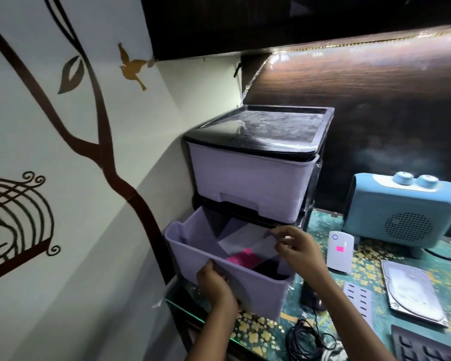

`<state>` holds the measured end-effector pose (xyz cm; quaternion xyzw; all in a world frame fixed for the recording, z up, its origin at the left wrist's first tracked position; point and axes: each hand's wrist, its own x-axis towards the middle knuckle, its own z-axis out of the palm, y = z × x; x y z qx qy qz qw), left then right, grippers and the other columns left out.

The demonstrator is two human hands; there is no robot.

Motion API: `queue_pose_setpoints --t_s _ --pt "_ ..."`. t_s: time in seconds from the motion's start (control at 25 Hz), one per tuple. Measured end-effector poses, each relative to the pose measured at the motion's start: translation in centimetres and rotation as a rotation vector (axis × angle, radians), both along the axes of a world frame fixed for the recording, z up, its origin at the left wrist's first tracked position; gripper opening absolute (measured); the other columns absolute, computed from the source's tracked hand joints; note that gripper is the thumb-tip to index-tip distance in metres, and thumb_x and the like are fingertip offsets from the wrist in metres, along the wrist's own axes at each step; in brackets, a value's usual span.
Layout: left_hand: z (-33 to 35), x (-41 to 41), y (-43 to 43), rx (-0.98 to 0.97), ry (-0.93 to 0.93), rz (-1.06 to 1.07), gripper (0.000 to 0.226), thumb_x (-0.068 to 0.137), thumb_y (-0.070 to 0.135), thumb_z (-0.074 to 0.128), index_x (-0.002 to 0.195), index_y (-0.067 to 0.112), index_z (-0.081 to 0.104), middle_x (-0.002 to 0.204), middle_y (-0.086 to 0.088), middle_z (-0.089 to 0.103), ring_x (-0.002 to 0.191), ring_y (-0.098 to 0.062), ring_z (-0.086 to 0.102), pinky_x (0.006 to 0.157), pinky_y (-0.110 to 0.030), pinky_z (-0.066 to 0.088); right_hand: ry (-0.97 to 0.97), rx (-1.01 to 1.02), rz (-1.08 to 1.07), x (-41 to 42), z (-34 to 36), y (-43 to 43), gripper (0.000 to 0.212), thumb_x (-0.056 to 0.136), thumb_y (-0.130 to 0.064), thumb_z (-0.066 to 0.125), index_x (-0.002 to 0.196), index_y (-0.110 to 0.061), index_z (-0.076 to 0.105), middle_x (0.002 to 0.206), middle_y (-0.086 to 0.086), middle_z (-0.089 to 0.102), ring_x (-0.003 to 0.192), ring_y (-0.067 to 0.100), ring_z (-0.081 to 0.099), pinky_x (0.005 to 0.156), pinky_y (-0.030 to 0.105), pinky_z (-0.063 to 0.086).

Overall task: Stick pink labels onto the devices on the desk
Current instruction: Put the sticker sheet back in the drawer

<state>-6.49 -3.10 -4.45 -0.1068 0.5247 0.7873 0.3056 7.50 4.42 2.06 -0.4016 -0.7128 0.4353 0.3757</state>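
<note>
The lower lilac drawer (255, 287) of a small drawer unit stands pulled out. Inside lie a clear plastic sheet (248, 244) and a pad of pink labels (242, 257). My left hand (215, 285) grips the drawer's front rim. My right hand (294, 247) pinches the far corner of the clear sheet over the drawer. A white device (340, 252) on the desk carries a pink label (339, 248). Behind it stands a blue device with two knobs (401, 212), and a bare hard drive (414, 290) lies to the right.
The drawer unit's black lid (261, 131) sits under a dark shelf. A black mouse (311, 295) with a coiled cable (305, 340), a white strip with black marks (358, 299) and a keyboard corner (427, 347) lie on the floral desk. A decorated wall is at left.
</note>
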Motion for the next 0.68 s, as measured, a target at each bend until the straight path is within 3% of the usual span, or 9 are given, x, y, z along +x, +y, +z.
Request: queue_pose_setpoints --t_s 0.08,0.2,0.28,0.36,0.48,0.56,0.68 --pt "-0.4 0.0 1.4 0.024 0.06 -0.046 0.02 0.09 0.023 0.045 0.076 0.013 0.057 0.076 -0.008 0.054 0.068 -0.023 0.05 0.063 -0.033 0.039 0.071 -0.002 -0.074 1.9 -0.5 0.3 0.033 0.075 0.007 0.06 0.079 -0.026 0.064 0.081 0.001 0.071 0.068 0.009 0.063 0.065 0.022 0.05" --pt "-0.7 0.2 4.0 0.051 0.174 -0.179 0.02 0.092 0.022 0.043 0.095 0.017 0.062 0.11 -0.013 0.06 0.101 -0.028 0.055 0.086 -0.042 0.042 0.141 -0.037 -0.144 5.0 -1.2 1.1 0.037 0.078 0.006 0.061 0.078 -0.031 0.061 0.083 -0.006 0.068 0.071 0.012 0.064 0.061 0.012 0.05" --pt "-0.4 0.9 5.7 0.035 0.277 -0.295 0.033 0.094 0.015 0.042 0.124 0.015 0.055 0.134 -0.01 0.051 0.124 -0.028 0.046 0.105 -0.043 0.035 0.146 -0.079 -0.186 7.3 -1.9 1.7 0.036 0.079 0.005 0.061 0.08 -0.031 0.06 0.087 -0.003 0.066 0.073 0.018 0.064 0.062 0.013 0.049" --pt "0.0 2.0 7.3 -0.027 0.458 -0.409 0.049 0.093 0.003 0.042 0.141 0.01 0.035 0.15 -0.008 0.03 0.139 -0.025 0.028 0.114 -0.038 0.023 0.162 -0.123 -0.212 9.8 -2.5 2.3 0.032 0.08 0.005 0.06 0.083 -0.027 0.06 0.091 0.003 0.066 0.075 0.02 0.063 0.062 0.016 0.051" --pt "0.3 4.1 9.1 -0.186 0.636 -0.473 0.073 0.088 -0.005 0.05 0.147 0.005 0.008 0.157 -0.014 -0.002 0.146 -0.023 -0.002 0.116 -0.033 0.006 0.18 -0.189 -0.263 13.4 -2.8 2.7 0.026 0.082 0.004 0.058 0.087 -0.022 0.06 0.097 0.011 0.066 0.077 0.015 0.062 0.058 0.018 0.051" --pt "0.6 5.1 9.9 -0.24 0.635 -0.376 0.075 0.083 -0.009 0.053 0.146 0.0 0.013 0.156 -0.021 0.006 0.145 -0.029 0.005 0.117 -0.035 0.009 0.211 -0.216 -0.326 16.3 -3.1 3.0 0.027 0.083 0.002 0.057 0.085 -0.024 0.06 0.098 0.013 0.065 0.079 0.018 0.06 0.062 0.03 0.049" --pt "1.5 9.6 9.0 -0.223 0.622 -0.265 0.064 0.081 -0.011 0.053 0.14 -0.007 0.029 0.149 -0.025 0.027 0.139 -0.034 0.026 0.115 -0.041 0.02 0.256 -0.24 -0.387 21.0 -3.3 2.9 0.021 0.085 0.002 0.055 0.097 -0.015 0.06 0.105 0.015 0.062 0.087 0.026 0.058 0.072 0.037 0.048"
